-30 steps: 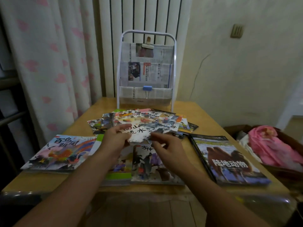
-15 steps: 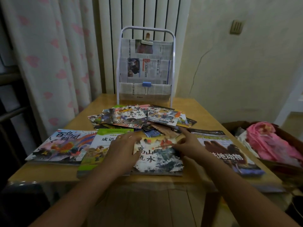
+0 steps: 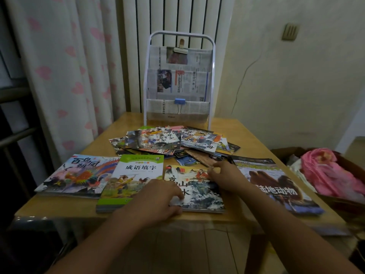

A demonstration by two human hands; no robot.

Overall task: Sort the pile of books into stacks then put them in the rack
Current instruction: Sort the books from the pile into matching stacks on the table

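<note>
left hand (image 3: 158,196) grips the landscape book (image 3: 199,192) at its near-left corner. right hand (image 3: 227,179) pinches its far-right corner. book lies flat on table (image 3: 223,123).

The wooden surface (image 3: 223,125) is crowded. A loose pile of colourful picture books (image 3: 173,142) fills its middle, just before the white wire rack lined with newspaper (image 3: 178,80) standing at the far edge. Four flat books line the near edge side by side, with both hands resting over the landscape-cover book (image 3: 199,191). Bare wood shows along the far left and far right sides, and in a narrow strip at the near edge.
</note>
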